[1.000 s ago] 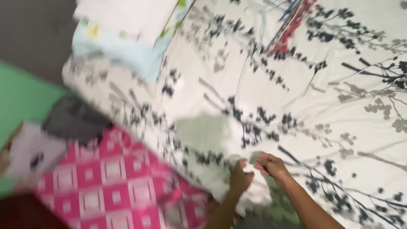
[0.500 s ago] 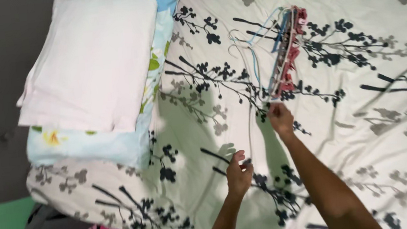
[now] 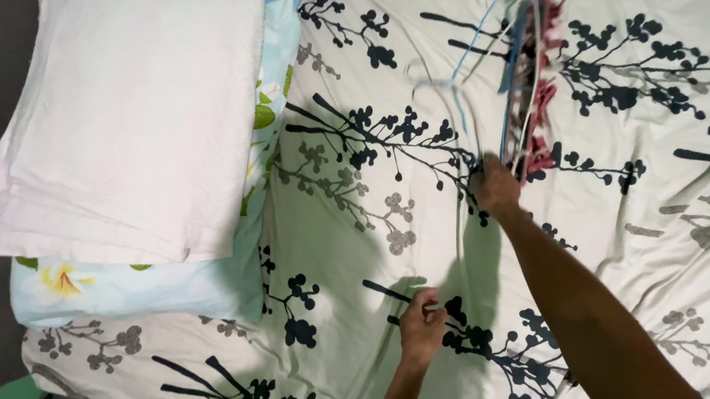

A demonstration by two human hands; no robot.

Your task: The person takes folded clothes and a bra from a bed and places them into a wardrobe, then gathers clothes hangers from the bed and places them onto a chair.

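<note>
Hangers (image 3: 526, 87) lie bunched on the bed (image 3: 652, 223), long axis running away from me; my right hand (image 3: 493, 188), fingers clamped on their near end, is nearer, my left hand (image 3: 422, 327) loosely curled, well short.

Under you lies a bed (image 3: 360, 251) covered in a pale sheet printed with black and grey branches and blossoms; the cloth is rumpled into soft folds on the right. At the upper left you see a light blue pillow (image 3: 146, 285) with green leaves and a yellow flower, and a white pillow (image 3: 130, 117) stacked flat on top of it. Near the top, right of centre, a bundle of clothes hangers (image 3: 526, 79) in blue, white and red rests on the sheet. Your hands and forearms throw dark shadows across the lower middle of the bed.
</note>
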